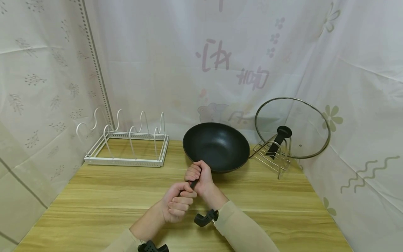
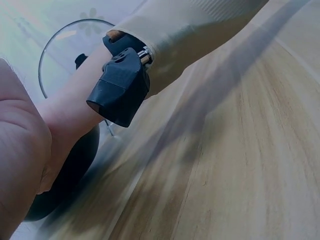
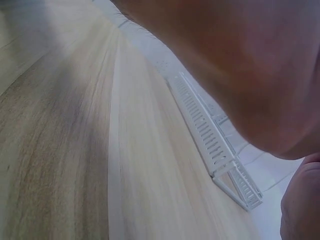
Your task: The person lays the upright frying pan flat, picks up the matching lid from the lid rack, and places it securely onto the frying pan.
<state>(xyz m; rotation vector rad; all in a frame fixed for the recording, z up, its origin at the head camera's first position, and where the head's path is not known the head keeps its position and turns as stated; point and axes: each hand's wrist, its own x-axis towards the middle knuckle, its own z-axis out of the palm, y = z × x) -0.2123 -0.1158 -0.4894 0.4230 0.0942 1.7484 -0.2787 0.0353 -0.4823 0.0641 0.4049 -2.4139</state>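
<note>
A black wok [image 1: 217, 145], its bowl facing up, is at the middle back of the table. Both hands grip its handle [image 1: 193, 184], which is mostly covered by fingers. My right hand [image 1: 201, 178] holds the part nearer the bowl. Just behind it, my left hand [image 1: 179, 202] is curled round the rear part, knuckles toward me. In the left wrist view the wok's dark side [image 2: 75, 167] shows past the right forearm; whether its base touches the table I cannot tell. The right wrist view shows only skin [image 3: 260, 75] close up, with the handle hidden.
A white rack [image 1: 126, 162] with curved wire dividers stands at the left back. At the right, a glass lid [image 1: 302, 129] with a black handle leans in a small wire stand [image 1: 278, 164]. Patterned curtains [image 1: 157, 70] close off the back and sides of the wooden table [image 1: 104, 206].
</note>
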